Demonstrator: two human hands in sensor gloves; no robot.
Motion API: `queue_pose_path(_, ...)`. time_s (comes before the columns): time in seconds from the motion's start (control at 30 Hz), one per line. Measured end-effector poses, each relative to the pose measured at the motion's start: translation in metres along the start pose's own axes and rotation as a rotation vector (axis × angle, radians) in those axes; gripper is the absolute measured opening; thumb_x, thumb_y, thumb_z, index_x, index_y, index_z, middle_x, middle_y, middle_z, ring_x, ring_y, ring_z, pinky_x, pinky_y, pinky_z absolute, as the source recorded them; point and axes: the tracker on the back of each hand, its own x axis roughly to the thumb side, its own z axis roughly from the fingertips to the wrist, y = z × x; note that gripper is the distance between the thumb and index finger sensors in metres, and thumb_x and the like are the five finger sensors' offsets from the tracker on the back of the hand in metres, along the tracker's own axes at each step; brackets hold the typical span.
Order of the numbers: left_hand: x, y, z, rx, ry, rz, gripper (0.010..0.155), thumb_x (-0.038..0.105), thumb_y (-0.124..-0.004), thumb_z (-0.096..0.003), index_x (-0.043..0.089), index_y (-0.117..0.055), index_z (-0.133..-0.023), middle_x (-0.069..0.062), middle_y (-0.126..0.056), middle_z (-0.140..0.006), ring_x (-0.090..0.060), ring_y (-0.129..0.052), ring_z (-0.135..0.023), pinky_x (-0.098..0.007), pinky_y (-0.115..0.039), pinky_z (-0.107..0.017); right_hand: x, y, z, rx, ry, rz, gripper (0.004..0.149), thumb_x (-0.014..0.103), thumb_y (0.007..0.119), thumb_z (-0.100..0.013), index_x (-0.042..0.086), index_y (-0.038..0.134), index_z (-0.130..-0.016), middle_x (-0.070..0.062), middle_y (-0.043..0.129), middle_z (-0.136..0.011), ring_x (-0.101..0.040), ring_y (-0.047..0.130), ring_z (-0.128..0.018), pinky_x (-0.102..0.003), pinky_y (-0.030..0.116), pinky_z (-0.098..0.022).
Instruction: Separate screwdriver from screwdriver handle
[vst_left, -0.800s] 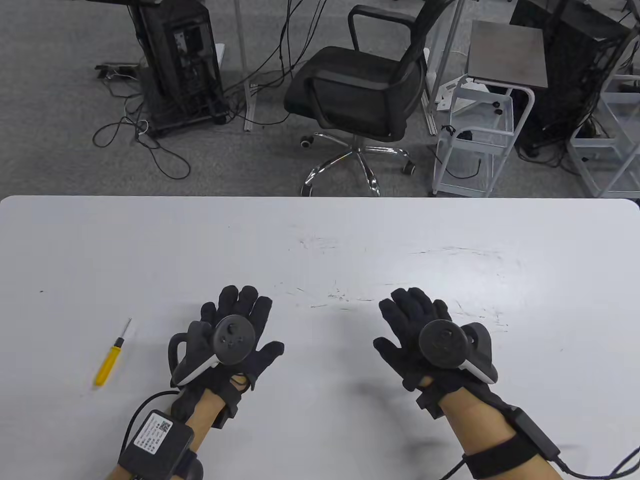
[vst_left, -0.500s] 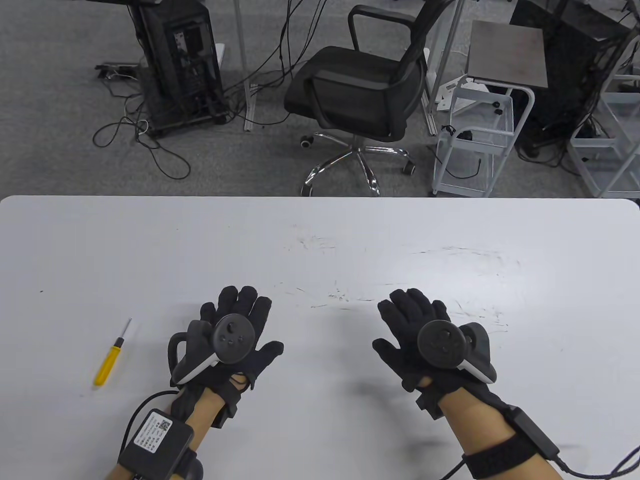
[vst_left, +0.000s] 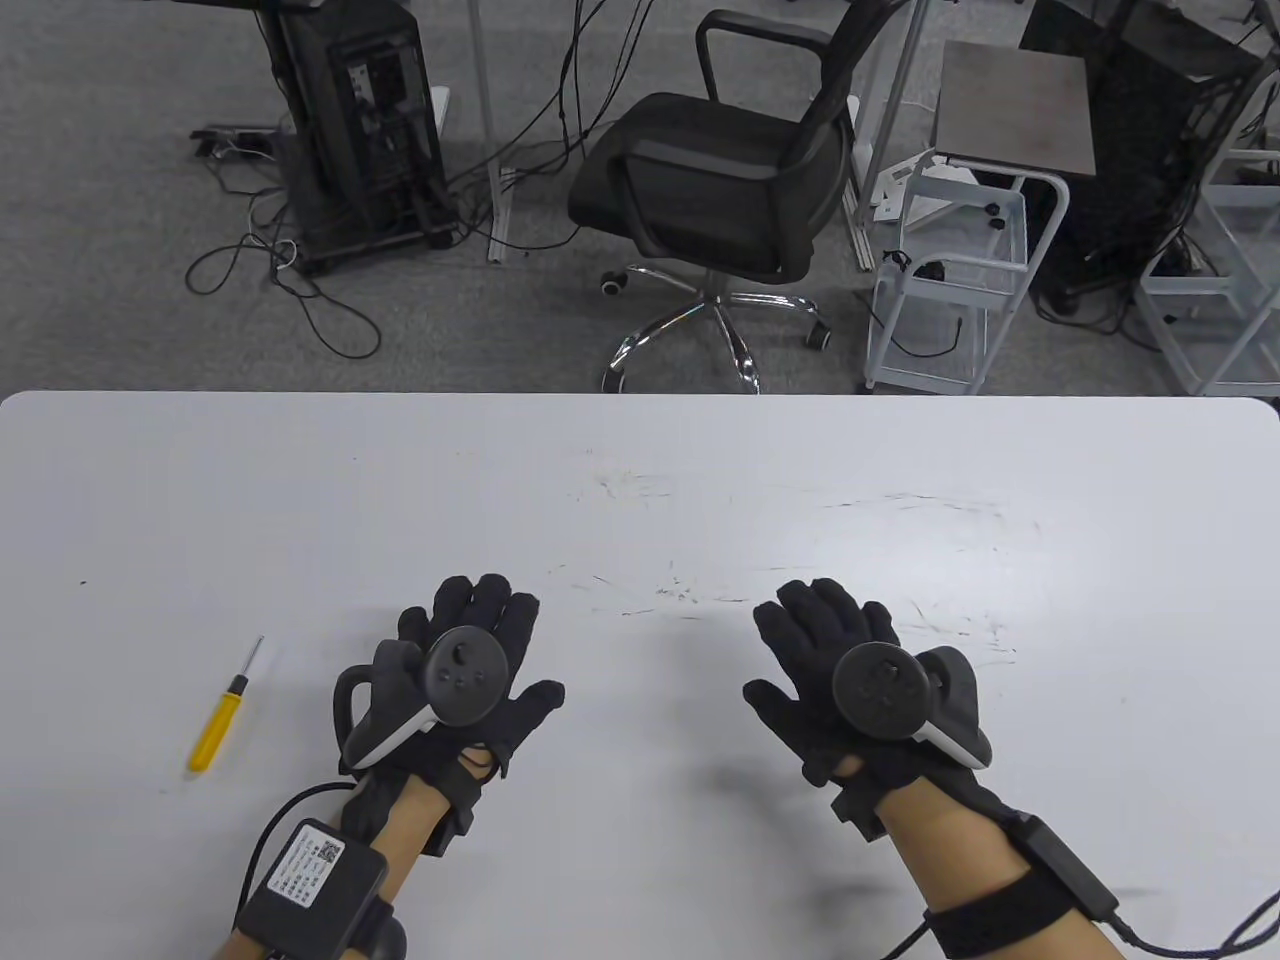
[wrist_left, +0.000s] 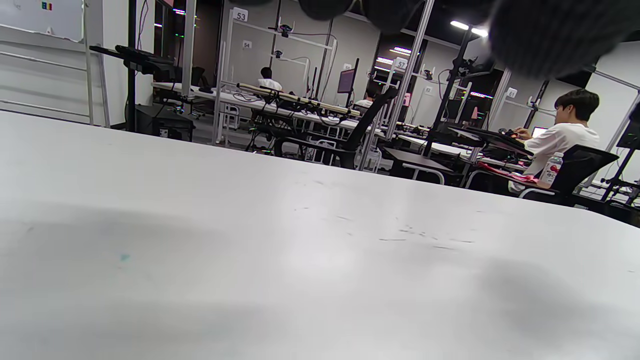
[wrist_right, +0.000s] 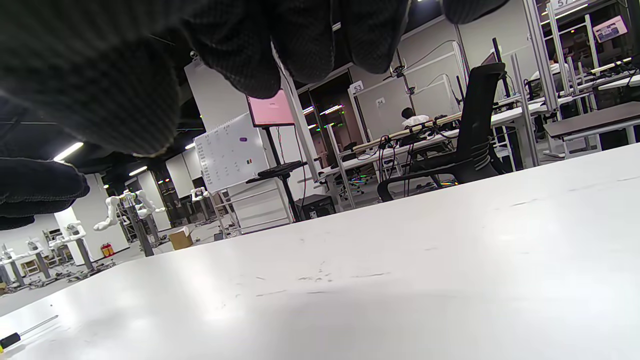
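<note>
A small screwdriver (vst_left: 222, 710) with a yellow handle, black collar and thin metal shaft lies on the white table (vst_left: 640, 480) near its front left. Its shaft points away from me. Its tip end also shows in the right wrist view (wrist_right: 25, 332) at the bottom left. My left hand (vst_left: 470, 650) hovers palm down, fingers spread, empty, to the right of the screwdriver and apart from it. My right hand (vst_left: 830, 650) hovers palm down, fingers spread, empty, at the front right. The left wrist view shows only bare table and dark fingertips (wrist_left: 545, 35) at the top edge.
The table's far edge runs across the table view. Beyond it on the floor stand a black office chair (vst_left: 720, 190), a computer tower (vst_left: 360, 120) with cables, and a white cart (vst_left: 960, 270). Scuff marks (vst_left: 680, 595) cross the table's middle.
Both hands have drifted very slightly to the left. The screwdriver has not moved.
</note>
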Motion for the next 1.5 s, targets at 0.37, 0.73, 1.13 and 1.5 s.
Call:
queue_pose_path(0.37, -0.053, 0.0, -0.008, -0.02, 0.249, 0.023, 0.081, 0.064, -0.079, -0.042, 0.031, -0.048, -0.109, 0.001, -0.044, -0.115, -0.039, -0.051, -0.111, -0.059, -0.048, -0.079, 0.001, 0.0, 0.001, 0.003, -0.002, -0.002, 0.074, 0.056, 0.085, -0.052, 0.022, 0.056, -0.111, -0.001, 0.039, -0.118, -0.045, 0.039, -0.113, -0.072, 0.032, -0.074)
queue_pose_path(0.73, -0.133, 0.001, -0.006, -0.037, 0.556, 0.018, 0.077, 0.053, -0.086, -0.043, 0.03, -0.05, -0.107, 0.0, -0.05, -0.112, -0.037, -0.062, -0.103, -0.053, -0.058, -0.073, 0.002, 0.0, 0.001, 0.012, -0.006, 0.0, 0.074, 0.056, 0.085, -0.052, 0.022, 0.056, -0.111, -0.001, 0.039, -0.118, -0.045, 0.039, -0.113, -0.073, 0.032, -0.074)
queue_pose_path(1.13, -0.203, -0.008, 0.013, -0.043, 0.793, 0.136, 0.075, 0.049, -0.087, -0.0437, 0.029, -0.051, -0.106, -0.001, -0.051, -0.111, -0.037, -0.063, -0.1, -0.052, -0.058, -0.072, 0.001, 0.0, 0.001, 0.026, -0.001, -0.005, 0.074, 0.056, 0.085, -0.052, 0.022, 0.056, -0.111, -0.001, 0.039, -0.118, -0.046, 0.039, -0.113, -0.073, 0.031, -0.074)
queue_pose_path(1.5, -0.236, -0.028, 0.028, -0.139, 1.003, 0.108, 0.072, 0.044, -0.087, -0.0451, 0.029, -0.052, -0.106, -0.001, -0.051, -0.111, -0.036, -0.063, -0.1, -0.052, -0.058, -0.072, 0.001, -0.001, 0.0, 0.034, -0.001, -0.009, 0.073, 0.055, 0.085, -0.052, 0.022, 0.057, -0.111, -0.001, 0.039, -0.118, -0.045, 0.038, -0.113, -0.073, 0.031, -0.074)
